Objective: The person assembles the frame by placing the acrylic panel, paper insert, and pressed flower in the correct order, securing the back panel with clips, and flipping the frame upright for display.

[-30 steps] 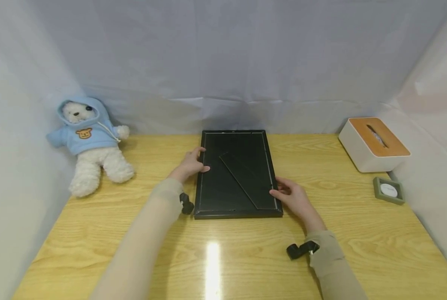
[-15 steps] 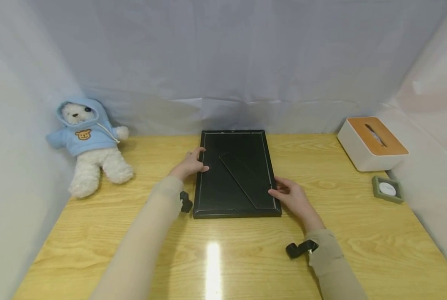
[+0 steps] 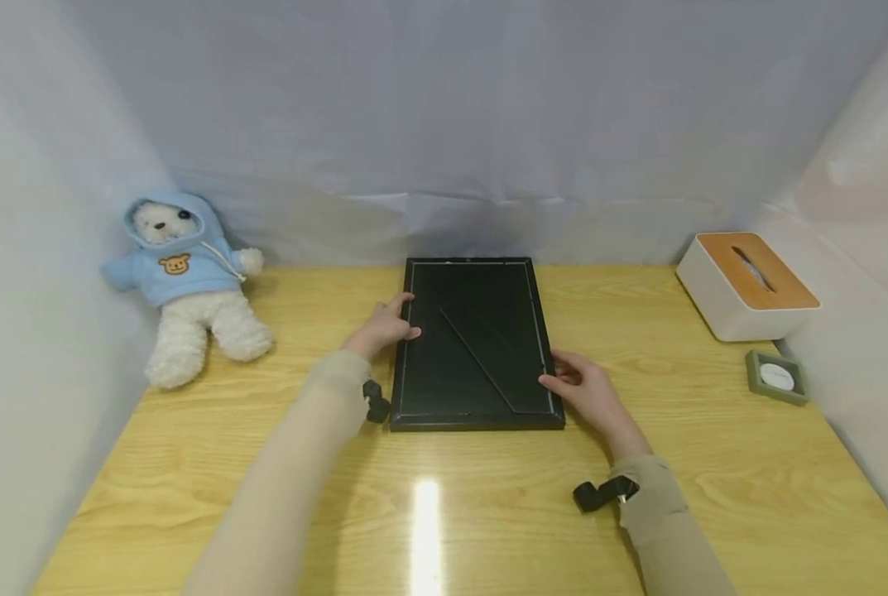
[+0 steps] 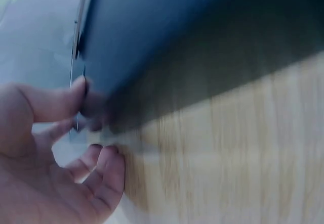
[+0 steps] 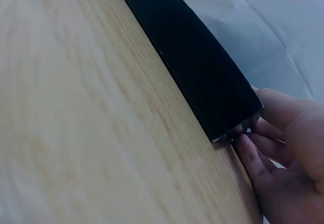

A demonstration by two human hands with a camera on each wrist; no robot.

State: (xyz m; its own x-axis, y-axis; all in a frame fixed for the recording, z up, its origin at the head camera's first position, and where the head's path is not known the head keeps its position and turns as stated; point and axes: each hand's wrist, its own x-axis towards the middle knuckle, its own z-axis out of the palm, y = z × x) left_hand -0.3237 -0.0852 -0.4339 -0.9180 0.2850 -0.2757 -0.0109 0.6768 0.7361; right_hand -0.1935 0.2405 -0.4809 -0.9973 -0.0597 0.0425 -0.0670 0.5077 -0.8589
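Observation:
A black picture frame (image 3: 436,377) lies on the table with its back upward. Its flat easel leg (image 3: 506,348) runs slantwise across the backing. My left hand (image 3: 382,327) holds the left edge, thumb on the back and fingers at the side. On the opposite edge, near the lower right corner, my right hand (image 3: 587,393) pinches the frame between thumb and fingers. The right wrist view shows the frame's thick near side (image 5: 195,67) close to the wood, with fingertips low at its corner. The left wrist view is blurred. Whatever is on the front of the frame is hidden.
A white plush toy (image 3: 201,281) in a blue hoodie leans at the back left. At the right stand a white tissue box (image 3: 719,298) with an orange-brown lid and a small green tray (image 3: 755,381) holding a white round object. A pale curtain (image 3: 473,124) hangs behind.

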